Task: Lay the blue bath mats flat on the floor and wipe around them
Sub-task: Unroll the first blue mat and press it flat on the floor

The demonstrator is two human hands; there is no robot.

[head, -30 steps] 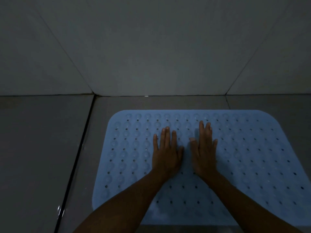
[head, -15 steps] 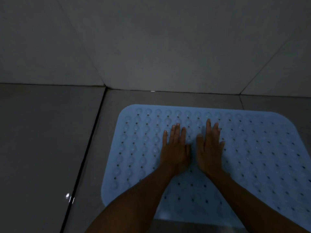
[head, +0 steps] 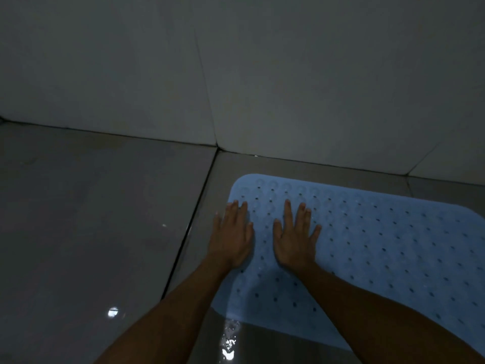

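Observation:
One blue bath mat (head: 380,248), dotted with small holes and round suction cups, lies flat on the grey tiled floor (head: 91,219) close to the wall. My left hand (head: 232,236) rests palm down across the mat's left edge, fingers spread, partly on the tile. My right hand (head: 295,237) presses flat on the mat just to the right of it, fingers apart. Neither hand holds anything. The mat's right part runs out of view.
A pale tiled wall (head: 236,74) rises just behind the mat. A dark grout line (head: 191,224) runs down the floor left of the mat. A wet, shiny patch (head: 229,340) lies on the tile at the mat's near edge.
Both hands have slid left across the mat, from its middle to its left edge. The camera has turned left, so the mat now sits at the right of the view.

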